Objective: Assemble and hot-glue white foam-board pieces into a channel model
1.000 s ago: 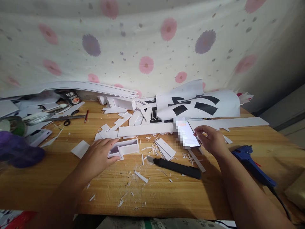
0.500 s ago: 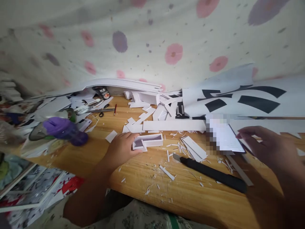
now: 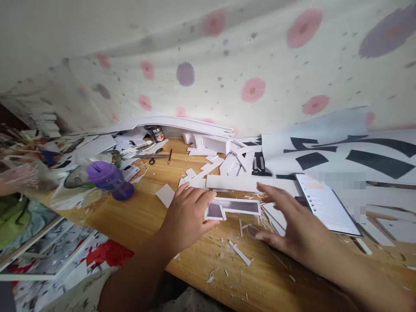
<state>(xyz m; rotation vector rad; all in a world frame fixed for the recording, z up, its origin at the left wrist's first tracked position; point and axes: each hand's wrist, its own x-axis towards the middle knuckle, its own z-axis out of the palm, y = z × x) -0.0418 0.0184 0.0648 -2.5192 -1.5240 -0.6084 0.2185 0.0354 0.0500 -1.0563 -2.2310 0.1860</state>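
While the wooden tabletop (image 3: 156,216) lies buried in white offcuts, everything centres on a small white foam-board frame (image 3: 234,207) near its middle. Behind the frame, a big sheet with black lettering (image 3: 341,151) drapes down from the flowered cloth. Right of the frame a lit phone (image 3: 328,209) rests tilted. Left of it lies a purple-lidded bottle (image 3: 108,178) on its side. The left hand (image 3: 188,216) pins the frame's near end, fingers curled onto it, seemingly to steady it. The right hand (image 3: 292,229) hovers flat and spread just right of the frame, holding nothing, covering a dark knife.
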